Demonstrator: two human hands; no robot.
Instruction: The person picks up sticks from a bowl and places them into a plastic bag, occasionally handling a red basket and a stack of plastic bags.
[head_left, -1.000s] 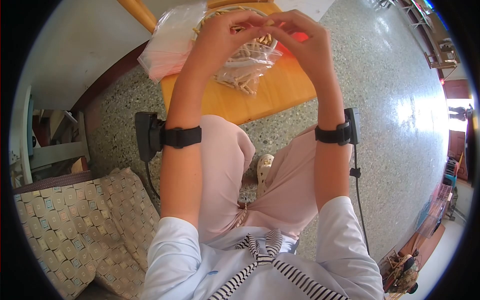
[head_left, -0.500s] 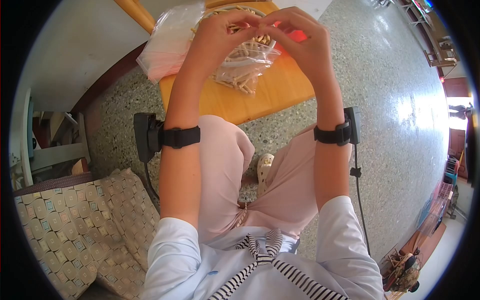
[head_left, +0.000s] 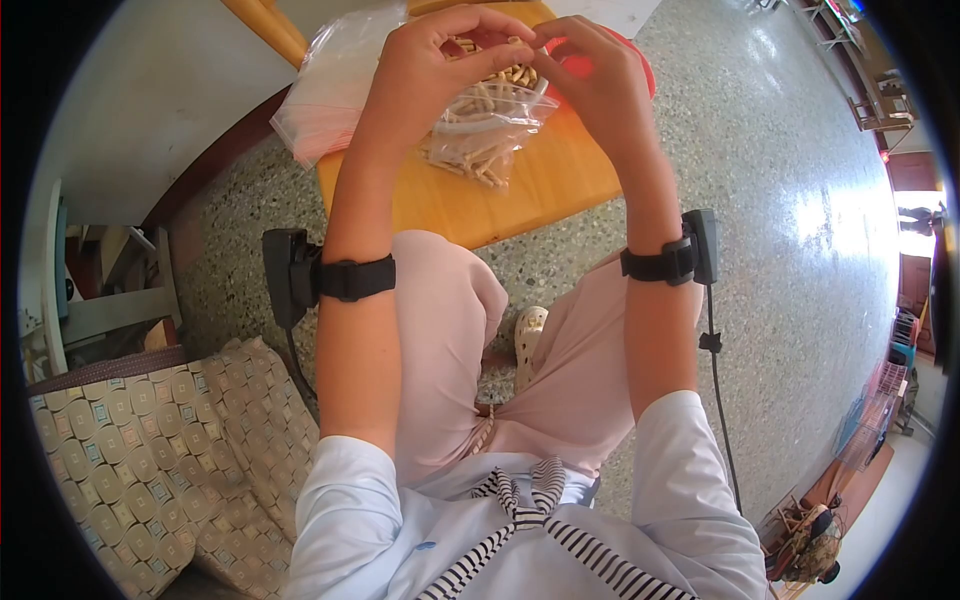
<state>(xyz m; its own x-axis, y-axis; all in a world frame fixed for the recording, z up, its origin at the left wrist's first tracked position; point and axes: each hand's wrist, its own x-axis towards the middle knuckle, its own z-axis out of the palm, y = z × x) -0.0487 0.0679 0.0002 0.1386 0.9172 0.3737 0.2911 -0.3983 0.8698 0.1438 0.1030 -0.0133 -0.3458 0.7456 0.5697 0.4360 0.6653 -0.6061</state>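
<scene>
My left hand [head_left: 450, 50] and my right hand [head_left: 585, 62] meet at the fingertips above a bowl [head_left: 540, 92] of small tan wooden pieces [head_left: 518, 75]. The fingers of each are curled into a pinch. Whatever lies between the tips is too small to make out. In front of the bowl, below my hands, a clear plastic bag [head_left: 485, 150] holds several of the same pieces. To the left lies a stack of clear bags [head_left: 325, 95] with red edges. A red round object [head_left: 640, 65] is partly hidden behind my right hand.
The bowl and bags rest on a yellow wooden stool or table [head_left: 500, 210] in front of my knees. A patterned cloth-covered seat [head_left: 150, 450] is at the lower left. Speckled floor [head_left: 780, 250] stretches to the right, with furniture at the far right edge.
My right hand has shifted slightly left and down, uncovering more of the red object. My left hand has moved slightly left, and both hands stay together at the fingertips.
</scene>
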